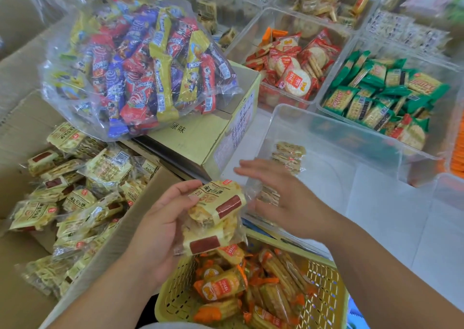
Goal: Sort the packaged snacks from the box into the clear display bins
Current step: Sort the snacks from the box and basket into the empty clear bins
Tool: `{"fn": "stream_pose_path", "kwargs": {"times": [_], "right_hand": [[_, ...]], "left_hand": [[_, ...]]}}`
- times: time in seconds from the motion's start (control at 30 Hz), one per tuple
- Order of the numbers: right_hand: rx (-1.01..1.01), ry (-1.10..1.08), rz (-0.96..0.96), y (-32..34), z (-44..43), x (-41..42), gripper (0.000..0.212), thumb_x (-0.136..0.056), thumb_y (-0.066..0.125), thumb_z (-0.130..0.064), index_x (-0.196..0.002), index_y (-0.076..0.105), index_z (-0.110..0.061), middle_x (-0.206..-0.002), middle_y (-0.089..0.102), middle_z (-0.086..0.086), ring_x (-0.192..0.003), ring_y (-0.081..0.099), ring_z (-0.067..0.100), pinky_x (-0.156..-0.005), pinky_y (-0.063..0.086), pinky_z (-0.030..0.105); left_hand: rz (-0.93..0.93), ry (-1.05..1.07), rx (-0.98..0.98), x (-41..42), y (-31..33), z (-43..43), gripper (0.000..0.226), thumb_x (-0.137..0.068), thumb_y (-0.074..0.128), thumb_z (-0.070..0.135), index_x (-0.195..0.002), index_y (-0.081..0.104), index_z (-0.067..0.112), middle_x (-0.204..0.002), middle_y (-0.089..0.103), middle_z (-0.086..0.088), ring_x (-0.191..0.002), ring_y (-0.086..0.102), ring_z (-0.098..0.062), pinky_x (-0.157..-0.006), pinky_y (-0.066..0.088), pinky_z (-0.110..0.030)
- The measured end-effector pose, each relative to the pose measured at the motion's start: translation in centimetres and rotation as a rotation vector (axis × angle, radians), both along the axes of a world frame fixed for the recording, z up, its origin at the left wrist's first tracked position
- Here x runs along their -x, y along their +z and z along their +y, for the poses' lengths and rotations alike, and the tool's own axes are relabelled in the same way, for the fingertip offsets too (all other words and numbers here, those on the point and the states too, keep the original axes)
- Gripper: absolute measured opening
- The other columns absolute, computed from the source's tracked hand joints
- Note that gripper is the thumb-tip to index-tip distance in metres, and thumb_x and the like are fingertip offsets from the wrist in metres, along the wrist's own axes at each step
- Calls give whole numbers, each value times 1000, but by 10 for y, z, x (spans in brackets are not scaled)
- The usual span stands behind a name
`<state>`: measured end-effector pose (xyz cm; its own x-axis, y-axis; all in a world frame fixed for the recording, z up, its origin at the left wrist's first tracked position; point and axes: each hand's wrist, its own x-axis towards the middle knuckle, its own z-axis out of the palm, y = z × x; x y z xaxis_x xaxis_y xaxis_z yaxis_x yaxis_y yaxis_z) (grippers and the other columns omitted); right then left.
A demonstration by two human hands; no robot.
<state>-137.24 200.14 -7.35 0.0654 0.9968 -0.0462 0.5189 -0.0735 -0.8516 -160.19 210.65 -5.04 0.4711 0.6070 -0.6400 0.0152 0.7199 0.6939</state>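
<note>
My left hand [160,225] grips a small stack of yellow cracker packets [213,215] with dark red labels, held above the yellow basket. My right hand [283,193] reaches with spread fingers over the near wall of a clear bin [339,132]. That hand touches another packet [268,195] at the bin's near wall. Two or three of the same packets [288,156] lie on the bin floor. The open cardboard box [15,132] at the left holds several more such packets [75,190].
A big clear bag of mixed colourful bars [140,67] lies on a closed carton [200,135]. Clear bins behind hold red cracker packs [296,65] and green packs [381,92]. A yellow basket [324,293] of orange-wrapped snacks sits near my body.
</note>
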Motion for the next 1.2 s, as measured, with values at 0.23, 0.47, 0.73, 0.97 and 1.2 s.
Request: {"fn": "stream_pose_path", "kwargs": {"times": [0.23, 0.47, 0.73, 0.97, 1.2], "right_hand": [[-28, -25, 287, 8, -19, 12, 33, -93, 71, -22, -126, 69, -30, -138, 61, -16, -133, 51, 3, -109, 39, 20], [-76, -423, 271, -6, -14, -20, 15, -96, 65, -35, -110, 66, -34, -93, 71, -12, -83, 65, 5, -70, 49, 18], [85, -698, -498, -45, 26, -123, 26, -96, 64, -25, -121, 67, -20, -95, 73, 7, -82, 65, 30, -67, 49, 33], [443, -384, -680, -90, 67, -144, 19, -100, 54, -23, -110, 69, -18, -104, 72, 11, -96, 65, 36, -77, 57, 42], [527, -337, -396, -106, 79, -154, 42, -102, 55, -38, -139, 59, -19, -140, 61, 8, -127, 54, 32, -98, 44, 34]], "left_hand": [[54, -162, -1, -8, 4, -5, 33, -86, 70, 31, -118, 74, 21, -119, 73, -21, -105, 73, -41, -84, 62, -51], [158, -144, -46, -16, 4, -6, 38, -86, 60, 43, -114, 76, 23, -122, 75, -7, -111, 72, -32, -100, 53, -56], [163, -177, -112, -26, 4, -3, 33, -81, 67, 37, -110, 75, 21, -116, 74, -11, -93, 74, -20, -79, 55, -37], [333, -361, -149, -56, -12, 1, 40, -95, 66, 2, -120, 71, 33, -130, 68, 10, -94, 77, -15, -71, 60, -31], [447, -519, -93, -83, -18, -3, 74, -96, 64, 2, -158, 38, 33, -161, 37, 10, -49, 67, -4, -44, 49, -21]]}}
